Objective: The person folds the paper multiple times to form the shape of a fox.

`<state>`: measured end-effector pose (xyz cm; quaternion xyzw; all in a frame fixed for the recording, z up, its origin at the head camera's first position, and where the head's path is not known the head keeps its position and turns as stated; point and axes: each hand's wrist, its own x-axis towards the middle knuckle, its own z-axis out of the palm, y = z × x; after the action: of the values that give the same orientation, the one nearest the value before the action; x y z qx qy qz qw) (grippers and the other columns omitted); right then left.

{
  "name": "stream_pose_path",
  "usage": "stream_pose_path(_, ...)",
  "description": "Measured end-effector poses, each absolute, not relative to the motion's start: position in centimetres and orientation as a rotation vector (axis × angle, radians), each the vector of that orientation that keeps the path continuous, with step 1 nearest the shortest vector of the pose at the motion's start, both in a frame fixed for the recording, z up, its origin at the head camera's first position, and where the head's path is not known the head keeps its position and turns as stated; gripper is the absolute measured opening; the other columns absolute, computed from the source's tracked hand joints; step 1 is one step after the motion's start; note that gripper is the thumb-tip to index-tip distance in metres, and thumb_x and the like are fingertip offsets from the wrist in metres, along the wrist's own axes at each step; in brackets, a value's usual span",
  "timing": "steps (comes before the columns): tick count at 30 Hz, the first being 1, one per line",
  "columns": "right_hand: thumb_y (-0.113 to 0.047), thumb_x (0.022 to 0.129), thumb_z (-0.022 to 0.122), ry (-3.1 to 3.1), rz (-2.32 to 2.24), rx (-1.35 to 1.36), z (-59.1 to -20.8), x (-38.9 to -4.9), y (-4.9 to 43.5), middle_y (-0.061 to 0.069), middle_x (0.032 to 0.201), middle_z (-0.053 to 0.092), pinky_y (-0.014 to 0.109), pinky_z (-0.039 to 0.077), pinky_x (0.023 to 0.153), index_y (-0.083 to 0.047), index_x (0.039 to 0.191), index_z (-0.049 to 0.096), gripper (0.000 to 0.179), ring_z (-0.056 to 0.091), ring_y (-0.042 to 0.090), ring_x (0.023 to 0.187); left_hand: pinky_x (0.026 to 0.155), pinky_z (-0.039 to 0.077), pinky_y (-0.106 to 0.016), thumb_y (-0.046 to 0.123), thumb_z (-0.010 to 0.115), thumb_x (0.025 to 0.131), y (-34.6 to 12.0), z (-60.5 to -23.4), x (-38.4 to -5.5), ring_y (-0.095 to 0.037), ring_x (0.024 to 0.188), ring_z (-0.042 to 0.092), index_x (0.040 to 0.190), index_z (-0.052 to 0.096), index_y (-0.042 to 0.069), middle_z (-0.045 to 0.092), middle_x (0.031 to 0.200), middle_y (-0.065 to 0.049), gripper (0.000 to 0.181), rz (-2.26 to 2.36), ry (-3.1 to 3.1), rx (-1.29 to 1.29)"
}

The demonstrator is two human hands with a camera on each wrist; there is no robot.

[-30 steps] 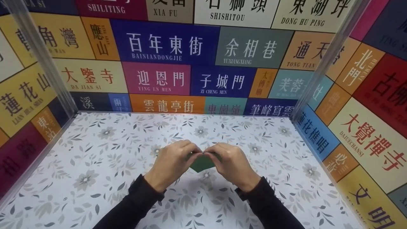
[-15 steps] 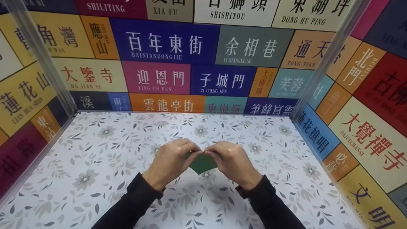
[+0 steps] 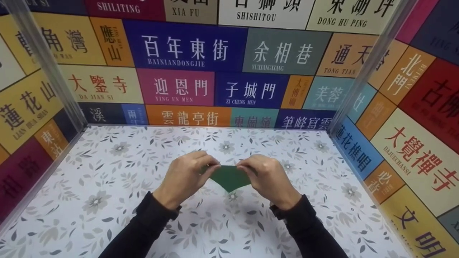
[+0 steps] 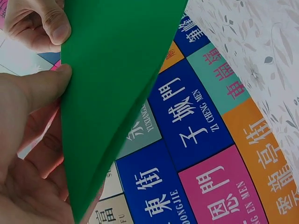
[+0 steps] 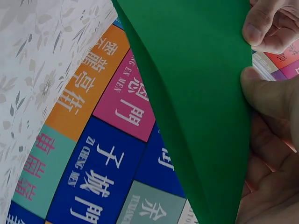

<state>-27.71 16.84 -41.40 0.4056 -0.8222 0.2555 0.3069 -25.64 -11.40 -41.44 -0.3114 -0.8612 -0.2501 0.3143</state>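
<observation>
A green sheet of paper [image 3: 229, 177], folded into a triangle, hangs between the two hands in the head view, its point facing down toward the person. My left hand [image 3: 188, 175] pinches its upper edge on the left between thumb and fingers. On the right, my right hand [image 3: 267, 179] pinches the same edge, a short gap away. In the left wrist view the folded paper [image 4: 112, 88] shows two layers slightly parted along its loose side. Those layers also part in the right wrist view, where the thumb lies on the green paper [image 5: 201, 93] near the fold.
A table [image 3: 118, 208] with a white floral covering lies under the hands. Behind it stands a wall panel [image 3: 186, 46] of coloured blocks with lettering. Similar panels close the left side and the right side [image 3: 412, 150]. Clear strips run up the corners.
Both hands have slid apart along the paper's upper edge, from fingertips nearly meeting to a visible gap. They have risen slightly, and more of the green paper shows between them.
</observation>
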Motion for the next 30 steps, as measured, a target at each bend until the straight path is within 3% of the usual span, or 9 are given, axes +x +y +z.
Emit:
stream_pose_path(6,0.0,0.1,0.088,-2.162,0.687,1.022,-40.7,-28.3,18.5,0.007,0.097,0.088,0.03,0.071,0.082,-0.007,0.106,0.088,0.009,0.086,0.019,0.089,0.072,0.065,-0.033,0.014,0.093,0.101,-13.3,-40.9,-26.2,-0.019,0.081,0.078,0.104,0.088,0.016,0.084,0.094,0.0,0.006,-0.691,-2.245,-0.755)
stream_pose_path(13,-0.006,0.103,0.087,-2.167,0.673,0.986,-40.2,-28.7,19.8,0.009,0.098,0.088,0.032,0.072,0.083,-0.006,0.108,0.088,0.005,0.086,0.02,0.089,0.073,0.066,-0.035,0.015,0.092,0.102,-14.8,-40.2,-26.7,-0.02,0.08,0.078,0.105,0.088,0.014,0.086,0.095,-0.002,0.005,-0.681,-2.236,-0.699)
stream_pose_path(23,-0.003,0.102,0.087,-2.202,0.657,0.903,-40.1,-29.0,20.8,0.01,0.1,0.089,0.037,0.073,0.084,-0.004,0.109,0.088,0.007,0.087,0.024,0.09,0.084,0.071,-0.038,0.014,0.089,0.104,-16.5,-39.7,-27.2,-0.019,0.09,0.084,0.108,0.088,0.009,0.088,0.102,-0.007,0.006,-0.719,-2.246,-0.594)
stream_pose_path(30,-0.003,0.103,0.087,-2.216,0.654,0.925,-40.5,-29.1,20.6,0.009,0.099,0.089,0.035,0.072,0.082,-0.005,0.108,0.088,0.006,0.087,0.021,0.089,0.08,0.069,-0.038,0.013,0.091,0.103,-15.8,-39.8,-27.1,-0.018,0.091,0.083,0.107,0.087,0.013,0.087,0.101,-0.005,0.005,-0.716,-2.214,-0.639)
